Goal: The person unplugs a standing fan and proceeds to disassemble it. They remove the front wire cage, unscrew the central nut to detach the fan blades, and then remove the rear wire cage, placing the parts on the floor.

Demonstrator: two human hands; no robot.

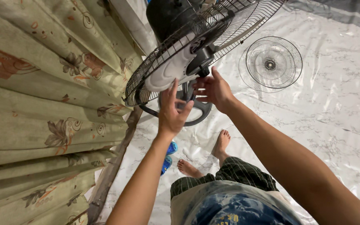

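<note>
Below the head camera, a standing fan point(188, 54) is tilted toward the person, its rear wire guard point(213, 29) and pale blade point(167, 71) in place, while the front guard point(273, 62) lies detached on the marbled floor sheet point(334, 125), well apart. Disassembly thus appears partly done; blade and rear guard remain mounted. Left hand point(172, 114) is open, fingers spread just beneath the blade, gripping nothing visible. Right hand point(215, 89) curls at the dark hub point(201, 62); whether it pinches a part cannot be told. Patterned curtains point(42, 104) hang alongside.
</note>
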